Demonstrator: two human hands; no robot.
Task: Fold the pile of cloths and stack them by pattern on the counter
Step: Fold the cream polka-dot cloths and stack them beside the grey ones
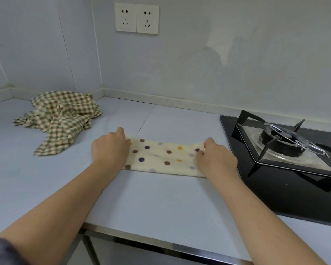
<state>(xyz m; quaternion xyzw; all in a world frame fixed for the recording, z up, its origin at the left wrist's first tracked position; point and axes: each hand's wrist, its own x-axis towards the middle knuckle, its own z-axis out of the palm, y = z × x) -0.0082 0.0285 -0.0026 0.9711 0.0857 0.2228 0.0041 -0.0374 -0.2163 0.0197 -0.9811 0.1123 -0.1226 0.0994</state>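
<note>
Both hands, left hand [110,148] & right hand [216,160], grip dotted cloth [162,156] ends on counter [161,199].

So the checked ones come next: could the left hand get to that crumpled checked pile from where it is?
Probably yes. The checked pile lies just left of the left hand, with only counter between; it must first let go of the dotted cloth.
</note>
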